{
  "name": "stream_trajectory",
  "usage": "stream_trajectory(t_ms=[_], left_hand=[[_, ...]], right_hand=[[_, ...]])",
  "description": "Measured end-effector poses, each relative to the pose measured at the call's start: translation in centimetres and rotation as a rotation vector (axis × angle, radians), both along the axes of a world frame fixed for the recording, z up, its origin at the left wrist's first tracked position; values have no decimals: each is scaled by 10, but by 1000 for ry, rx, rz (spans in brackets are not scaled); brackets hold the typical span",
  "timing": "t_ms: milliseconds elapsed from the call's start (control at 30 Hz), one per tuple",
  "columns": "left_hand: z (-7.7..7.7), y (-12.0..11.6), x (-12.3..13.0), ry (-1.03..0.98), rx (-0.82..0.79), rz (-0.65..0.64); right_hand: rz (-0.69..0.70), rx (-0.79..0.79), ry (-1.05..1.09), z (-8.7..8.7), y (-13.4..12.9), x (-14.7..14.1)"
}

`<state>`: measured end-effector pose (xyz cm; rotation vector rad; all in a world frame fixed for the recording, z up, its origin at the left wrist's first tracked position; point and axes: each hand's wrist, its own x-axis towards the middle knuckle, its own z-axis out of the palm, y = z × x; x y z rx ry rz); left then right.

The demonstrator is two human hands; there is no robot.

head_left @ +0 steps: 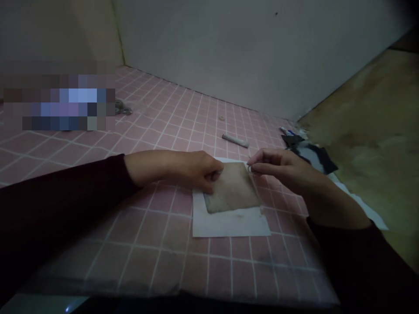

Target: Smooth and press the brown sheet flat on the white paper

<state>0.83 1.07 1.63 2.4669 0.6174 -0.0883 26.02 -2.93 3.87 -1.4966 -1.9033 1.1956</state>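
Note:
A beige, nearly square flat piece (232, 187) lies on a white sheet of paper (229, 224). Its material is hard to tell in the dim light. My left hand (199, 172) rests over its left edge with the fingers curled; what the fingertips hold, if anything, is hidden. At the upper right corner of the piece, my right hand (278, 168) is closed in a pinch. A small, thin, ring-like loop (250, 169) shows at those fingertips, too small to identify.
A pink checked cloth (157, 244) covers the table. Beyond my hands lie a grey tube-like roll (235, 141) and a small ring (221, 118). Dark and pale scraps (314, 155) lie to the right near the wall. A blurred-out patch hides the far left, beside some greyish items (123, 107).

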Motion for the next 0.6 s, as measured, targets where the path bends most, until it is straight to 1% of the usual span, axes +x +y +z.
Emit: stream_trajectory(t_ms=[100, 233, 400, 600], left_hand=[[2, -1, 0, 15, 3, 3], [7, -1, 1, 45, -21, 10], [9, -2, 1, 49, -55, 16], [8, 0, 0, 35, -59, 24]], right_hand=[[-32, -101, 85, -4, 6, 7], [-72, -167, 128, -6, 5, 3], [-81, -214, 149, -5, 4, 1], [-78, -233, 142, -2, 5, 6]])
